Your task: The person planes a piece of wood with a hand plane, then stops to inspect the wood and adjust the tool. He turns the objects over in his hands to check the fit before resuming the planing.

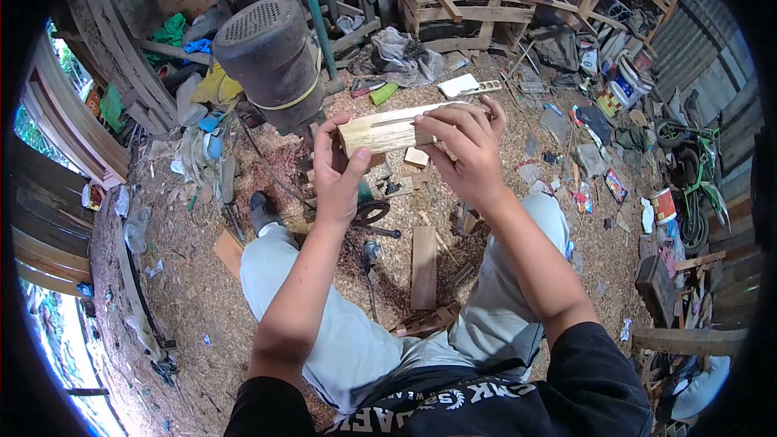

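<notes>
A pale wooden block with a long narrow slot along its face is held up in front of me, roughly level. My left hand grips its left end, thumb on the near side and fingers behind. Around the right end, my right hand is closed, its fingers bent over the top and face of the block. Those fingers cover part of the slot and the right end. Below the block, a small pale wood offcut and a black handwheel show.
A dark drum-shaped machine part stands at the back left. A flat board lies between my legs on the chip-strewn floor. Behind is a wooden bench frame. To the right are a paint bucket and a small green bike.
</notes>
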Motion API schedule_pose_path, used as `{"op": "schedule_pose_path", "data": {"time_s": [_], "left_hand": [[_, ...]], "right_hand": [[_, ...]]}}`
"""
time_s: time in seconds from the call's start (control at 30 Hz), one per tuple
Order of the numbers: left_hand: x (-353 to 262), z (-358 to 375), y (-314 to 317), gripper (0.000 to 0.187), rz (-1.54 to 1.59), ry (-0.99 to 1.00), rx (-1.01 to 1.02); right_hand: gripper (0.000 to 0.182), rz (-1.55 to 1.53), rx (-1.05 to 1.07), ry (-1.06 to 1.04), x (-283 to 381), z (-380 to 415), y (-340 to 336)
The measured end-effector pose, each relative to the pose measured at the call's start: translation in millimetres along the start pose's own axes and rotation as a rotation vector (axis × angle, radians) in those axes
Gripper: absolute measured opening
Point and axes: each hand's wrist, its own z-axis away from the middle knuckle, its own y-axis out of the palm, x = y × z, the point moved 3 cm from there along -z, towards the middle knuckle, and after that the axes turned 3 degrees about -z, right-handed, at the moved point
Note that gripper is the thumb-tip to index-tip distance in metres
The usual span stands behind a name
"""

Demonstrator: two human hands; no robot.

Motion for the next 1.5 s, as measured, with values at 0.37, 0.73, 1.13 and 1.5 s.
{"op": "schedule_pose_path", "data": {"time_s": [0.37,0.73,1.13,1.5], "left_hand": [[13,2,-9,0.051,0.017,0.018,-0.024],[13,4,-7,0.046,0.155,-0.047,-0.117],[26,3,-2,0.048,0.155,-0.096,-0.119],[36,7,3,0.036,0.080,-0.199,-0.031]], "right_hand": [[0.036,-0.016,-0.020,-0.015,7,-6,-1],[0.083,0.064,-0.101,0.230,2,-6,-10],[0.135,-0.300,-0.165,0.781,-30,18,19],[0.114,-0.896,-0.214,0.898,-31,18,24]]}}
